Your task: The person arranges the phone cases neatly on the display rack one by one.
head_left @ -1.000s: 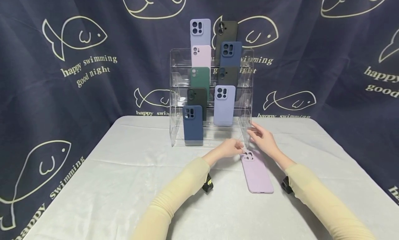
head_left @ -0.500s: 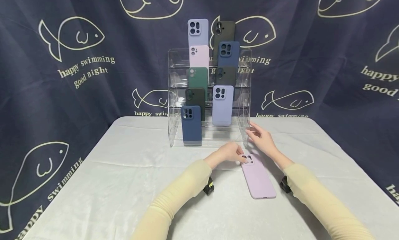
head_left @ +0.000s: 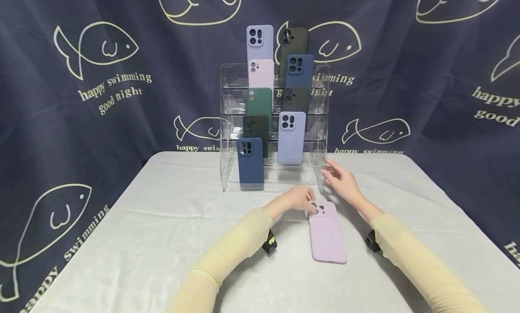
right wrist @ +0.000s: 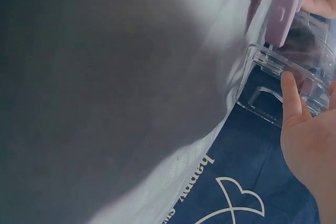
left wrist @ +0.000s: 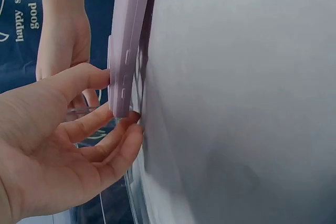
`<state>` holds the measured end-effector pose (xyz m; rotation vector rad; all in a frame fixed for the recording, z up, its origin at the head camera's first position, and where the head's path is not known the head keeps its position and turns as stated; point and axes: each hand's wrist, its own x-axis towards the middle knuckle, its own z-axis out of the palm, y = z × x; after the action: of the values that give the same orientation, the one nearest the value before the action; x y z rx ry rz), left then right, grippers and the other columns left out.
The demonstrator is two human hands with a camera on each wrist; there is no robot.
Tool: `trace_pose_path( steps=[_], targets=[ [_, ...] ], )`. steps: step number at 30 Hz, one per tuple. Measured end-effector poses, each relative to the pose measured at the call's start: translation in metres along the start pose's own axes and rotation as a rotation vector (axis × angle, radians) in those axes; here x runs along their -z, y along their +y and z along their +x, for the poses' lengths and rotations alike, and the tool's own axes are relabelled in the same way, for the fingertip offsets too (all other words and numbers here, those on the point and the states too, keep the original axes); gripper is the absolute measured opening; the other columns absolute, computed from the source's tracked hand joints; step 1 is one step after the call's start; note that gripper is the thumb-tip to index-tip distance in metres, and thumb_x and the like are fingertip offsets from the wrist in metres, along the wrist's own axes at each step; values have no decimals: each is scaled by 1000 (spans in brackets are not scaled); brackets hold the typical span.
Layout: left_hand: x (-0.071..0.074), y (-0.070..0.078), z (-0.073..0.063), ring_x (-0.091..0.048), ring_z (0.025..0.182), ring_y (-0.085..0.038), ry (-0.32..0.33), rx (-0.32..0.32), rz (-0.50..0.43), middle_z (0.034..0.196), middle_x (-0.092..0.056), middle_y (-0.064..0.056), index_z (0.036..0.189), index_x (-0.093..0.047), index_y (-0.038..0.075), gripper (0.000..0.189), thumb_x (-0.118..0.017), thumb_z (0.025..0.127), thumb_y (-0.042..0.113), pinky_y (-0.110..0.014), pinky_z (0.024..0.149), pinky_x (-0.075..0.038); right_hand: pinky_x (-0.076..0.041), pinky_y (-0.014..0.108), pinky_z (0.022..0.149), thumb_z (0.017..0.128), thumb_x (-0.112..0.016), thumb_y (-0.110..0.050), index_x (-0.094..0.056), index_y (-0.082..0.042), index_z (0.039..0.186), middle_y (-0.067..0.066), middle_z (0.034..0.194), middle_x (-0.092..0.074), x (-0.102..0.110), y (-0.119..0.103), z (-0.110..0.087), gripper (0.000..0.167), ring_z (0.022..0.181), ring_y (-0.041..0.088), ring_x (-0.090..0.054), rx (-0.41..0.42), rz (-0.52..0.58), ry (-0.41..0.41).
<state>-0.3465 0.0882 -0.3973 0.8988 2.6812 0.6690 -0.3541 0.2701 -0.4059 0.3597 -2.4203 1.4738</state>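
My left hand (head_left: 298,198) pinches the camera end of a lilac phone case (head_left: 327,236), thumb on the back and fingers at the end edge. In the left wrist view the phone case (left wrist: 129,40) shows edge-on, tipped up from the tablecloth at the held end. My right hand (head_left: 344,183) rests with extended fingers against the right side of a clear acrylic display stand (head_left: 284,174). That side panel of the stand (right wrist: 262,103) appears beyond the fingers in the right wrist view.
Several phone cases lean in two columns on the stand's tiers, including a dark blue case (head_left: 250,166) at lower left and a light purple case (head_left: 290,141) on the right. A white cloth covers the table (head_left: 162,240). A navy fish-print curtain (head_left: 195,91) hangs behind.
My left hand has drawn the lilac phone case slightly toward the front, away from the stand, and its near end has swung left. The right hand has stayed at the stand's side.
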Motion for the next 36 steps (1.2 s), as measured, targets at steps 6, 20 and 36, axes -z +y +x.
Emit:
trace_pose_path(
  steps=[6, 20, 36],
  targets=[
    [5, -8, -6, -61, 88, -13, 64, 11, -40, 100, -69, -4, 106, -66, 6, 34, -75, 76, 19, -15, 77, -49, -57, 23, 78, 94, -57, -23, -40, -2, 141, 29, 122, -57, 1, 0, 0, 54, 102, 27, -64, -5, 11, -5],
    [41, -17, -15, -64, 88, -18, 364, -145, -199, 105, -68, -11, 114, -64, 2, 37, -70, 77, 5, -14, 75, -51, -56, 15, 72, 94, -57, -20, -39, -1, 141, 28, 121, -58, 3, 0, 0, 54, 87, -9, -59, -4, -56, 2],
    [83, -17, -21, -67, 87, -20, 621, -198, -315, 114, -63, -11, 116, -63, 5, 35, -68, 81, 5, -14, 70, -55, -56, 23, 79, 95, -56, -26, -37, -1, 142, 29, 123, -56, 1, -1, 0, 56, 100, 18, -65, -21, -56, -11]
  ],
)
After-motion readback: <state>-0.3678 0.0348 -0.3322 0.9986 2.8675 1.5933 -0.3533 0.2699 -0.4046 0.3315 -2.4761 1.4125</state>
